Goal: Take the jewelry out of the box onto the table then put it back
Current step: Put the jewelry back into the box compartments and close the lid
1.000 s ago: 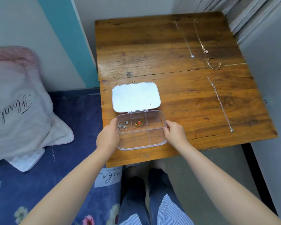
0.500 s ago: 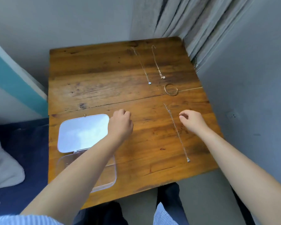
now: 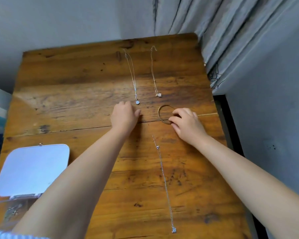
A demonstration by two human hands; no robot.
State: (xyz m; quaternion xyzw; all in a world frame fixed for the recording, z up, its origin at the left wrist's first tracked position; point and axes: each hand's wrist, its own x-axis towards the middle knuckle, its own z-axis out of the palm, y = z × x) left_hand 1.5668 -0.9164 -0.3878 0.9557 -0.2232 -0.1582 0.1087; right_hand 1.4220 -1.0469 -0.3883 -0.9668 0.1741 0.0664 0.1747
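A clear plastic jewelry box point(image 3: 16, 207) lies at the table's near left with its lid point(image 3: 33, 168) swung open; my left forearm hides most of the tray. Two thin necklaces lie at the far side, one with a round pendant point(image 3: 137, 101), one with a small charm point(image 3: 158, 95). A gold bangle point(image 3: 162, 112) lies flat right of centre. My right hand point(image 3: 186, 125) pinches the bangle's near rim with thumb and fingertips. My left hand point(image 3: 124, 116) rests loosely curled on the wood, just below the round pendant, holding nothing. A long chain point(image 3: 165, 183) stretches toward the near edge.
The wooden table point(image 3: 76, 100) fills the view, with a seam across its middle. Grey curtains point(image 3: 231, 31) hang at the far right, and a grey wall runs along the table's right edge. A small silver piece point(image 3: 12, 212) shows inside the box.
Both hands left the box and reached forward across the table. The right hand went past the long chain and closed on the bangle; the left stopped by the round pendant.
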